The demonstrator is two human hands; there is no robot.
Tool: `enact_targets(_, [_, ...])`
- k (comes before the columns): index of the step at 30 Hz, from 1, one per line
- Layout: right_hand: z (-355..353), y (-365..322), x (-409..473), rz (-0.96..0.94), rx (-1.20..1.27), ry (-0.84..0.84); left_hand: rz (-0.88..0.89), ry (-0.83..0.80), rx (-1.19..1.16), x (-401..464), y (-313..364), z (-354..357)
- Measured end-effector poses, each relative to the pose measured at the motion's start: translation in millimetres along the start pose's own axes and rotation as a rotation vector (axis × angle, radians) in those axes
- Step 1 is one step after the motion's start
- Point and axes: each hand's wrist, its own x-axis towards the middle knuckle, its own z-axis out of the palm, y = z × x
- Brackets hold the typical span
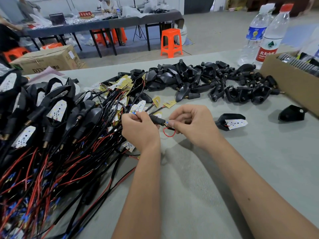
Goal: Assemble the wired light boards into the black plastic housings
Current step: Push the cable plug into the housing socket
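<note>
Centrally, a black plastic housing [156, 120] is held between both hands above the grey table [198, 187]. The left hand [138, 130] is curled around its wider end together with some wires, while the right hand [191, 125] pinches the brass-tipped stem end, from which a red wire loop [168, 132] hangs. The hands are close together, joined by the part.

At 2 o'clock a cardboard box [286, 83] stands open at the table edge; dark grey ribbed parts are seen inside, though what they are cannot be made out and the box is cut off by the frame. Just beyond it two water bottles [264, 35] stand upright.

At 12 to 1 o'clock a heap of empty housings [207, 80] is spread over the table. At 11 o'clock loose light boards [124, 83] with wires are piled, and from 8 to 10 o'clock finished assemblies [57, 107] lie in a tangle of red and black leads. At 3 o'clock one housing with a white board [231, 123] seated in it lies alone, and a further empty housing [291, 112] lies near the box.

Beyond the table, an orange stool [170, 42], a carton on the floor [48, 59] and another long worktable [103, 23] with seated people, only partly seen, are visible.
</note>
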Motion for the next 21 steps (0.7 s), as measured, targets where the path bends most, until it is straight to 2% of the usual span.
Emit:
enact_targets(4, [6,2,-2,-0.235,-0.245,0.066,-0.020,0.009,-0.052,-2,-1,1])
enact_targets(8, [7,3,-2,-0.379,-0.432,0.033,-0.073,0.006,-0.048,-2,-2,1])
enact_targets(18, [10,-3,-2,-0.497,-0.535,-0.073,-0.130,0.048,0.065,5,-5,-2])
enact_targets(21, [12,0,-3,-0.455,-0.507,-0.022,-0.138,0.013,0.021,6,-5,-2])
